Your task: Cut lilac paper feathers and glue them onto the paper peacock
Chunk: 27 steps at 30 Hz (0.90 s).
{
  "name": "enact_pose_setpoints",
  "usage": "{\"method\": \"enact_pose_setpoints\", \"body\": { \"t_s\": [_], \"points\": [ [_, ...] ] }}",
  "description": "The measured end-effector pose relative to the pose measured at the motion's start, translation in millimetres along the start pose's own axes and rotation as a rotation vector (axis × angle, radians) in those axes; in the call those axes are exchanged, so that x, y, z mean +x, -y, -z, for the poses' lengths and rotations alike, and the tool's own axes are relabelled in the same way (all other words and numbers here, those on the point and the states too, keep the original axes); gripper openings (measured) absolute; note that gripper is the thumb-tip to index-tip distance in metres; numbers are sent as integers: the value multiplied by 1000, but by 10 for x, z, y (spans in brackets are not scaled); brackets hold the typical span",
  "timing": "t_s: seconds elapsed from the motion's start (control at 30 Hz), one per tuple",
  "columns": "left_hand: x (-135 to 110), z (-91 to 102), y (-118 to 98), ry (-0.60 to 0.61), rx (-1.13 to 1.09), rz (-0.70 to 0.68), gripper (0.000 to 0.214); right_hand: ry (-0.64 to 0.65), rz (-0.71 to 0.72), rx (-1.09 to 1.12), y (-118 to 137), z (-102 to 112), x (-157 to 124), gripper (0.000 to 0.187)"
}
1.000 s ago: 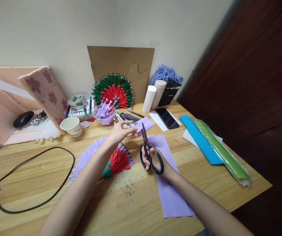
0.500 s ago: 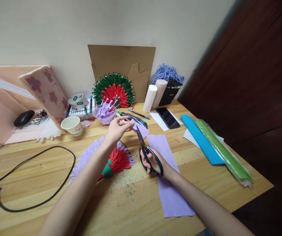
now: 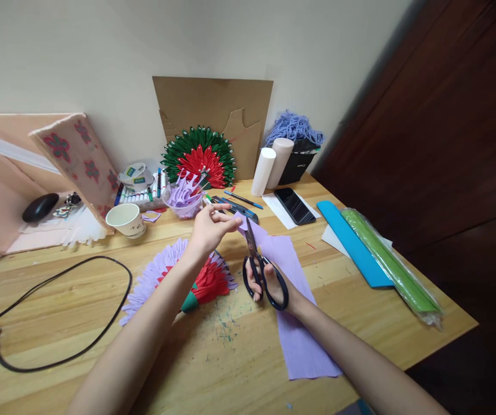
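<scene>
My left hand (image 3: 213,226) pinches a small piece of purple crepe paper (image 3: 258,233) between thumb and fingertips. In my right hand (image 3: 269,285) is a pair of black-handled scissors (image 3: 252,245), fingers through the loops and the blades pointing up at the paper. The blades lie at the piece, close to my left fingertips. Under my right wrist a long purple crepe paper strip (image 3: 299,323) lies flat on the table. Left of it rests a fan of purple and red paper petals (image 3: 144,282) with a green base, partly hidden by my left forearm.
A bowl of purple scraps (image 3: 182,199), a paper cup (image 3: 125,220) and pens stand behind my hands. At the right lie a phone (image 3: 294,206), a blue sheet (image 3: 353,245) and wrapped green paper (image 3: 390,265). A black cable (image 3: 81,262) loops at the left.
The scissors' blades have opened wider and their loops have spread. The small purple piece and my left hand have shifted slightly to the right.
</scene>
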State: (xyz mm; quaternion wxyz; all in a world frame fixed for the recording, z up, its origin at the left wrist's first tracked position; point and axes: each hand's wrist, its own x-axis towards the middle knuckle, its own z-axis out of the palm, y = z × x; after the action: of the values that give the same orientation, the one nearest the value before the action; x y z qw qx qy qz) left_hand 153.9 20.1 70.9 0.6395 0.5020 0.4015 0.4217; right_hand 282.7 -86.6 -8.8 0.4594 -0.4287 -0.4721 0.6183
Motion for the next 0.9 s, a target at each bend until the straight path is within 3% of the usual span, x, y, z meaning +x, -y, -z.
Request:
{"method": "enact_pose_setpoints", "body": {
  "t_s": [0.27, 0.5, 0.9],
  "points": [
    [16, 50, -41, -8, 66, 53, 51, -81, -83, -37, 132, -74, 7, 68],
    [25, 103, -59, 93, 134, 99, 60, -32, -96, -19, 86, -54, -9, 74],
    [37, 97, -14, 125, 141, 90, 61, -6, -44, -107, 56, -28, -14, 78]
  ]
}}
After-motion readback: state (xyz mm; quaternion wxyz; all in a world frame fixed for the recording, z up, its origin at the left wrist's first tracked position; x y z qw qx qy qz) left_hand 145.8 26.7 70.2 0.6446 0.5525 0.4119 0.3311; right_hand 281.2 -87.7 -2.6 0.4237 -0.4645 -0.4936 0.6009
